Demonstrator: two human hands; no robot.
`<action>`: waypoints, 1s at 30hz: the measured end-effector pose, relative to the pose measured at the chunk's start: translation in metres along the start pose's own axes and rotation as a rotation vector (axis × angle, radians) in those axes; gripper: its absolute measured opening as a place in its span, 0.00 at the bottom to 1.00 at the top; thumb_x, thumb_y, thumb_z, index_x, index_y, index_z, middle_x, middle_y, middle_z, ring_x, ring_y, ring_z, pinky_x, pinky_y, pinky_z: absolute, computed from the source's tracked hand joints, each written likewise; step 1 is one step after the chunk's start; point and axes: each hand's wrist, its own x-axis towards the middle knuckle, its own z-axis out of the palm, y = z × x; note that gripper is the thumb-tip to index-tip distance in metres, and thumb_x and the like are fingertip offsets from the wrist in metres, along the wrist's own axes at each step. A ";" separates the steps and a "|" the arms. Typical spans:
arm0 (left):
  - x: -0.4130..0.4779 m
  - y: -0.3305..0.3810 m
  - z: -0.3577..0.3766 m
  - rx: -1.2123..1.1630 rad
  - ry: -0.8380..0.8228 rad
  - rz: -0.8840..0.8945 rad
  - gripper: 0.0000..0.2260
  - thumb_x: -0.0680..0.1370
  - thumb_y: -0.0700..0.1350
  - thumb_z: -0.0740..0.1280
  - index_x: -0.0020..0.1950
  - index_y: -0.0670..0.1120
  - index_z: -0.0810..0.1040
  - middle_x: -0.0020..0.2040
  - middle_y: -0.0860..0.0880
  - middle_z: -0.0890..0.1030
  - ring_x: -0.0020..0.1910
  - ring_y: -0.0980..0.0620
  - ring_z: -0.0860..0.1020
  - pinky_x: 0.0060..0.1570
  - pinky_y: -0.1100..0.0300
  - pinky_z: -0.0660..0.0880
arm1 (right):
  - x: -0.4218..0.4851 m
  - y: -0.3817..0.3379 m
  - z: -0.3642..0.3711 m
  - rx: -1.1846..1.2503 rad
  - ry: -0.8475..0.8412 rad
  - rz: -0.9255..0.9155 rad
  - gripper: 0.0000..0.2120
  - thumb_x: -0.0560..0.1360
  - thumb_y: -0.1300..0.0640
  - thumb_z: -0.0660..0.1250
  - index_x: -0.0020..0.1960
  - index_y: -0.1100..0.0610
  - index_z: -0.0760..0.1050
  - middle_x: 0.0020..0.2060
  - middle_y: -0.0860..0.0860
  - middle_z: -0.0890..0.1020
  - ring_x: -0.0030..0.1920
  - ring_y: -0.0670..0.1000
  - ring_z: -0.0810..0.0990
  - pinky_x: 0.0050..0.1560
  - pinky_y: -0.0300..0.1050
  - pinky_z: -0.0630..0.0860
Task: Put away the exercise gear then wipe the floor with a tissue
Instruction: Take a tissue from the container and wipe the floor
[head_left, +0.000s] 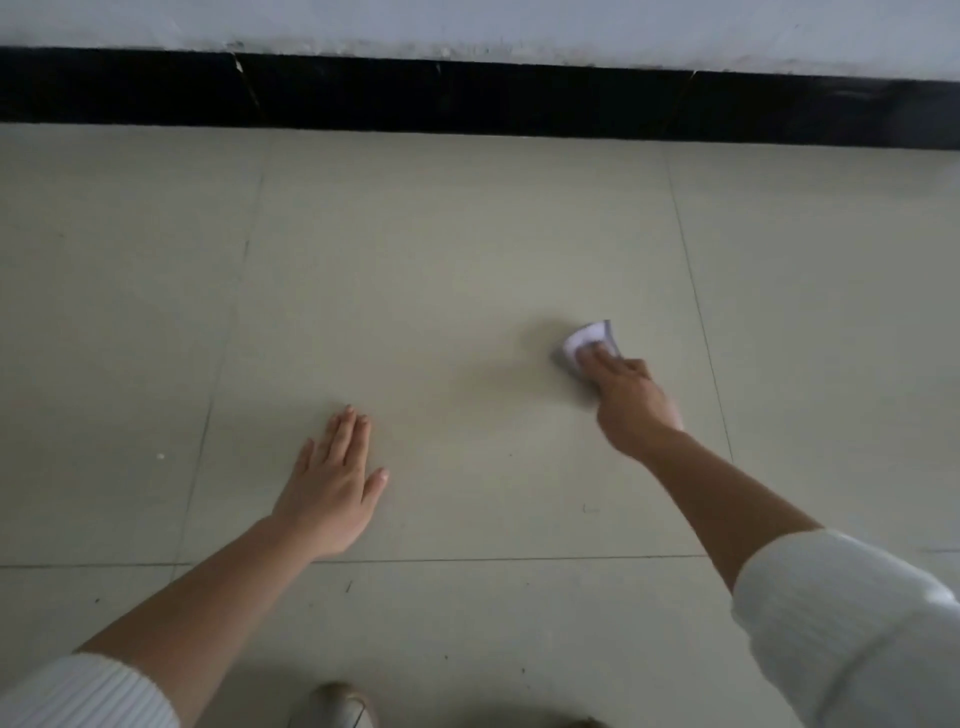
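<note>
A folded white tissue (584, 339) lies on the pale tiled floor (441, 249), right of centre. My right hand (626, 392) presses down on it with straight fingers laid over its near part; the far end of the tissue sticks out beyond the fingertips. My left hand (332, 480) rests flat on the floor with fingers spread, well to the left of the tissue and nearer to me. Both forearms are bare, with white ribbed sleeves pushed up. No exercise gear is in view.
A black skirting board (467, 98) runs along the foot of a white wall at the far side. A small white speck (160, 456) lies on the floor at the left. The toe of a light shoe (337, 704) shows at the bottom edge.
</note>
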 end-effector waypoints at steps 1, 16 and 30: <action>-0.005 -0.003 -0.002 0.013 -0.021 -0.002 0.30 0.82 0.55 0.47 0.77 0.43 0.39 0.77 0.45 0.37 0.76 0.49 0.40 0.74 0.51 0.44 | -0.005 0.002 0.001 0.010 0.032 0.103 0.34 0.74 0.66 0.56 0.75 0.43 0.55 0.76 0.42 0.56 0.70 0.54 0.61 0.62 0.48 0.70; -0.011 -0.002 -0.022 0.205 -0.203 0.026 0.31 0.81 0.57 0.47 0.76 0.41 0.38 0.76 0.40 0.35 0.76 0.46 0.39 0.75 0.52 0.44 | -0.086 0.012 0.046 -0.041 0.111 -0.136 0.37 0.68 0.69 0.60 0.73 0.45 0.62 0.74 0.43 0.63 0.68 0.54 0.66 0.60 0.46 0.69; 0.009 -0.055 -0.009 0.092 0.039 0.204 0.31 0.81 0.54 0.53 0.77 0.44 0.41 0.76 0.38 0.38 0.76 0.42 0.40 0.74 0.51 0.44 | -0.128 -0.139 0.127 0.135 0.245 0.093 0.38 0.61 0.67 0.48 0.69 0.52 0.68 0.69 0.51 0.71 0.57 0.59 0.69 0.52 0.54 0.74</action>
